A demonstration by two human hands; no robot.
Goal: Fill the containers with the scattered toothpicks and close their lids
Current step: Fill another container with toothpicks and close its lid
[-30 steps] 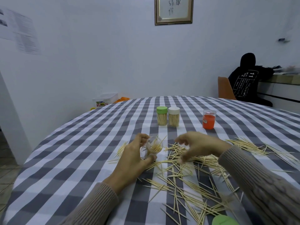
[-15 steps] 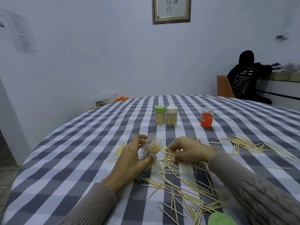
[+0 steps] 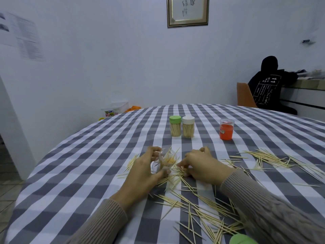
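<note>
Left hand [image 3: 142, 171] grip curls round a tilted clear container [image 3: 164, 161], part-filled, low over the desk [image 3: 88, 155]. Right hand [image 3: 202, 164] grip pinches scattered toothpicks [image 3: 198, 201] beside it. Dark hoodie [image 3: 267, 87] back reads "11"; the red jar [image 3: 226, 129] label is unreadable.

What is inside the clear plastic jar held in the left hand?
The clear plastic jar, tilted in the left hand, holds a small bunch of pale wooden toothpicks, some poking out of its mouth. The fingers cover part of the jar, so how full it is cannot be seen.
</note>
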